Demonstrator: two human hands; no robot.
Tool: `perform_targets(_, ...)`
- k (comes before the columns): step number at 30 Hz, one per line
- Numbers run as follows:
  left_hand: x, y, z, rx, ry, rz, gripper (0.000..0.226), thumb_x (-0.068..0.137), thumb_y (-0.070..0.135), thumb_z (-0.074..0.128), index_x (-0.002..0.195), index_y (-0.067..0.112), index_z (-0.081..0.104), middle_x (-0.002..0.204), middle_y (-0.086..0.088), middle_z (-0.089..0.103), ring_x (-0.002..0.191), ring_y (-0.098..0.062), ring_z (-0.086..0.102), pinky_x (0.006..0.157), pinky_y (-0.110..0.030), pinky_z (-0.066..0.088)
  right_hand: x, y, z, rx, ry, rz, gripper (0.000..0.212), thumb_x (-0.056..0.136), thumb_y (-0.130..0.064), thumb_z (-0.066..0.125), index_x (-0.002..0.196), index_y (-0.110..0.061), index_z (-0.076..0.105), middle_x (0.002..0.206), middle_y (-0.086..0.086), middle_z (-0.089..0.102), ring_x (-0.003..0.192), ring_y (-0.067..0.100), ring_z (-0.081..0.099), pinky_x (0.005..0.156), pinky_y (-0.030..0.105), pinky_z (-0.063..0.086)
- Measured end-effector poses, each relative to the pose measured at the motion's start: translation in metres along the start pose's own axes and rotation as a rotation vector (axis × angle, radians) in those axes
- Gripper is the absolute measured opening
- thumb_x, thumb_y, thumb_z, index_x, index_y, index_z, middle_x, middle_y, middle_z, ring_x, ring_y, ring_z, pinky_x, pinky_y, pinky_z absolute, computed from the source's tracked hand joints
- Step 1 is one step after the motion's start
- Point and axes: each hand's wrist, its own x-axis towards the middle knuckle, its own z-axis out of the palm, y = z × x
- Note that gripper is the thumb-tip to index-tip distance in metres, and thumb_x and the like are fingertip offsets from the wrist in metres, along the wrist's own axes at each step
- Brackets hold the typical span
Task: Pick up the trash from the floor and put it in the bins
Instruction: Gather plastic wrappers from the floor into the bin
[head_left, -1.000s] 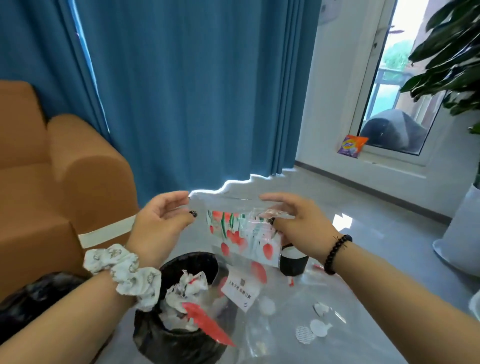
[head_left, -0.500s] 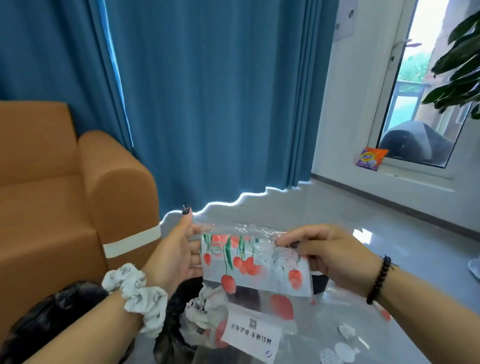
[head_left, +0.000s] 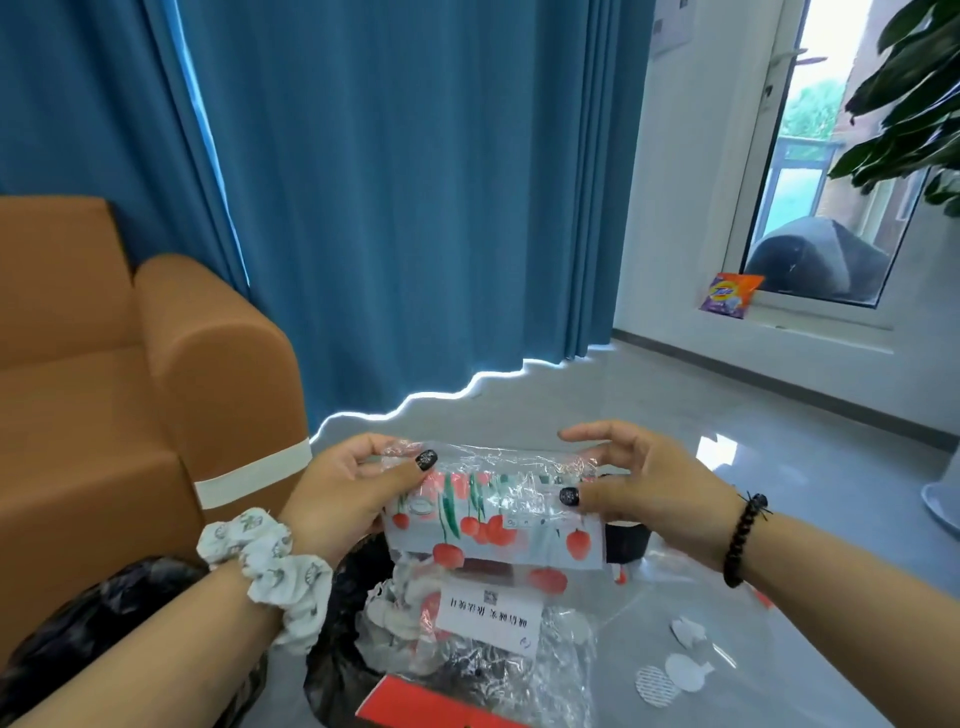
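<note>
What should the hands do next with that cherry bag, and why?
Probably lower the cherry bag and let it drop into the bin. The left hand and right hand each pinch a top corner, so the bag hangs stretched between them. The black-lined bin, with crumpled trash in it, shows below and behind the bag, so a short move down should land it inside.

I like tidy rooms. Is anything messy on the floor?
Yes. White round paper scraps lie loose on the grey floor beside the black bin, and an orange snack packet leans by the window.
</note>
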Motion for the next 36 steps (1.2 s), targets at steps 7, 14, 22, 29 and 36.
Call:
perform_targets(7, -0.002, -0.001, 0.001, -0.012, -0.024, 0.009, 0.033, 0.061, 0.029, 0.072, 0.08, 0.004, 0.062, 0.067, -0.014, 0.068, 0.054, -0.021, 0.063, 0.053, -0.028, 0.055, -0.001, -0.005, 0.001, 0.119, 0.026, 0.027, 0.002, 0.083, -0.006, 0.068, 0.083, -0.006, 0.069, 0.071, 0.014, 0.068, 0.058, 0.015, 0.058, 0.059, 0.026, 0.055)
perform_targets(14, -0.003, 0.003, -0.008, -0.057, -0.152, 0.026, 0.07, 0.034, 0.046, 0.092, 0.093, 0.013, 0.073, 0.079, -0.02, 0.072, 0.055, -0.022, 0.067, 0.046, -0.025, 0.052, 0.002, -0.002, -0.001, 0.235, -0.027, 0.046, 0.014, 0.089, -0.014, 0.06, 0.082, -0.012, 0.071, 0.069, 0.011, 0.062, 0.048, 0.013, 0.05, 0.046, 0.021, 0.047)
perform_targets(22, -0.005, 0.003, -0.011, -0.139, -0.332, -0.01, 0.076, 0.032, 0.023, 0.097, 0.103, 0.012, 0.072, 0.09, -0.029, 0.069, 0.065, -0.031, 0.069, 0.055, -0.029, 0.057, 0.008, 0.01, -0.017, 0.439, -0.204, 0.097, 0.017, 0.085, -0.004, 0.062, 0.089, -0.015, 0.074, 0.093, 0.015, 0.068, 0.071, 0.024, 0.059, 0.06, 0.028, 0.053)
perform_targets(29, -0.001, -0.004, -0.007, 0.123, -0.152, 0.084, 0.022, 0.083, 0.001, 0.061, 0.1, 0.013, 0.066, 0.084, -0.016, 0.074, 0.073, -0.031, 0.068, 0.073, -0.042, 0.048, 0.001, 0.008, -0.014, 0.214, -0.288, 0.078, 0.019, 0.085, 0.0, 0.062, 0.102, -0.007, 0.067, 0.076, 0.006, 0.07, 0.055, 0.014, 0.062, 0.045, 0.022, 0.05)
perform_targets(36, -0.004, 0.003, -0.001, 0.108, -0.144, 0.088, 0.03, 0.077, 0.03, 0.066, 0.094, 0.005, 0.065, 0.067, -0.015, 0.07, 0.045, -0.019, 0.061, 0.04, -0.021, 0.045, 0.005, 0.009, -0.011, 0.187, -0.172, 0.092, 0.027, 0.086, -0.028, 0.062, 0.088, -0.001, 0.067, 0.071, 0.012, 0.064, 0.054, 0.019, 0.056, 0.051, 0.025, 0.049)
